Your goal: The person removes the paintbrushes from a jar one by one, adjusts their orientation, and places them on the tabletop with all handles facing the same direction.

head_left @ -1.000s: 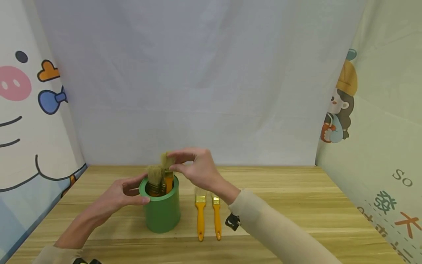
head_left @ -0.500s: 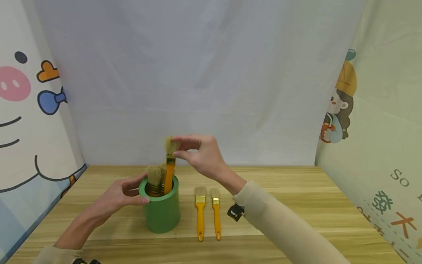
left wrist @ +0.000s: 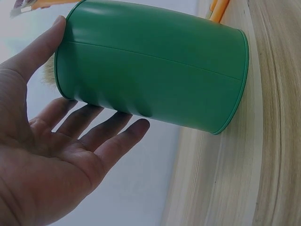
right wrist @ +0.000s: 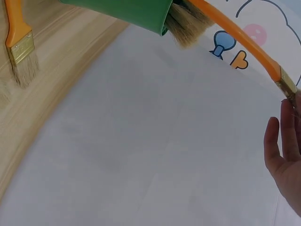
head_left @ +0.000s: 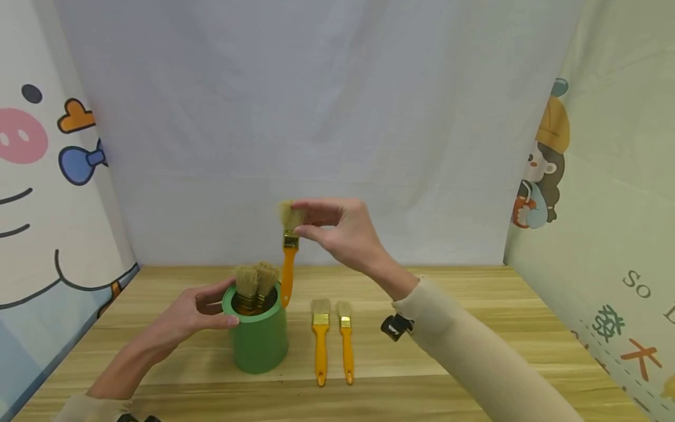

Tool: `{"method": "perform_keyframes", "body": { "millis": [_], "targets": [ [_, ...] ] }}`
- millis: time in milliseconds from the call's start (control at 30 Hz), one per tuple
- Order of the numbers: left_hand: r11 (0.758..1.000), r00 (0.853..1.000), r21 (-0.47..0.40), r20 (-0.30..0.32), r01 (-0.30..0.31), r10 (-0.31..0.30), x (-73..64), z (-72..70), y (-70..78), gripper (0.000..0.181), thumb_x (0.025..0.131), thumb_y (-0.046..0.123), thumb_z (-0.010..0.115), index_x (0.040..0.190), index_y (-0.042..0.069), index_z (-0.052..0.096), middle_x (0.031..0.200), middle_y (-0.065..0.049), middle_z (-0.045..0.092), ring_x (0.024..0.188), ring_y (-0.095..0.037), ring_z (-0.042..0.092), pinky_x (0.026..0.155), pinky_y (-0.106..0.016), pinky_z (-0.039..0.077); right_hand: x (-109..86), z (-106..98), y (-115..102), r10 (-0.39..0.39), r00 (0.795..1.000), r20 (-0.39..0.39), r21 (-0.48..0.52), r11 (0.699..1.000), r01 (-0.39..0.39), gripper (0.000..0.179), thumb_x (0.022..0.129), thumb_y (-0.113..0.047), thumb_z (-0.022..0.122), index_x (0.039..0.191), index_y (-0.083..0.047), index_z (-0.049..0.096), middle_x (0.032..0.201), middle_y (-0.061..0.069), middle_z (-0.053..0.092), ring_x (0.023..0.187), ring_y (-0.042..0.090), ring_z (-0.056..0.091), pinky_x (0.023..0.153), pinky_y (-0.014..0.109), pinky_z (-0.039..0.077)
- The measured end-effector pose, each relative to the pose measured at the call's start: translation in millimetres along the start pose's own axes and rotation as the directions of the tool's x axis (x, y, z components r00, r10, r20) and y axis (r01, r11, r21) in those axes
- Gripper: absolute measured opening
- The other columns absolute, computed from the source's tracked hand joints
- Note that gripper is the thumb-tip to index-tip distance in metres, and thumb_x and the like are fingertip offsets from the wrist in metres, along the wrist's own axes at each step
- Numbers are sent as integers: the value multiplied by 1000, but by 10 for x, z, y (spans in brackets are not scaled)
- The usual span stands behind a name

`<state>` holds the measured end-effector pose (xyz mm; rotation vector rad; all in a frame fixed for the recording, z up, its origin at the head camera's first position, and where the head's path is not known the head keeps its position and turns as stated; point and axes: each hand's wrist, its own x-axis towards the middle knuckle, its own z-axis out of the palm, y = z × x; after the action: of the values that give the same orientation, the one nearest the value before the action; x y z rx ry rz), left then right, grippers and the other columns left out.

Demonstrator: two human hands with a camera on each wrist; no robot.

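Observation:
My right hand [head_left: 343, 231] pinches a paintbrush [head_left: 287, 266] by its bristle end, orange handle hanging down just right of the green can's rim. The green can [head_left: 260, 346] stands upright on the table, with more brushes [head_left: 246, 281] inside, bristles up. Around its upper left side my left hand [head_left: 192, 310] holds it, thumb near the rim. In the left wrist view the left hand [left wrist: 61, 141] has its thumb on one side of the can [left wrist: 150, 66] and the fingers on the other. The right wrist view catches the held brush [right wrist: 244, 40] running toward the right hand [right wrist: 287, 150].
Two paintbrushes with yellow-orange handles, a wider one [head_left: 320, 346] and a narrower one [head_left: 347, 346], lie side by side on the wooden table [head_left: 448, 351], right of the can. A pale cloth [head_left: 337, 117] hangs behind, with printed cloths at both sides.
My right hand has pulled the paintbrush up out of the can and carried it a little to the right. The left hand stays on the can, which has not moved.

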<state>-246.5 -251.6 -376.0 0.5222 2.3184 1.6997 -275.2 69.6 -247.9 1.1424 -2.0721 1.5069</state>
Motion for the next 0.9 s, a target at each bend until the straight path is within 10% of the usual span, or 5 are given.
{"method": "perform_keyframes", "body": {
  "millis": [900],
  "targets": [
    [1000, 1000, 19, -9, -25, 25, 1, 6, -9, 92, 96, 19, 79, 166, -2, 23, 167, -28, 25, 144, -54, 38, 110, -59, 44, -794, -388, 418, 285, 954, 96, -67, 958, -279, 36, 91, 0, 82, 126, -2, 77, 103, 11, 79, 89, 22, 77, 81, 34, 62]
  ]
}}
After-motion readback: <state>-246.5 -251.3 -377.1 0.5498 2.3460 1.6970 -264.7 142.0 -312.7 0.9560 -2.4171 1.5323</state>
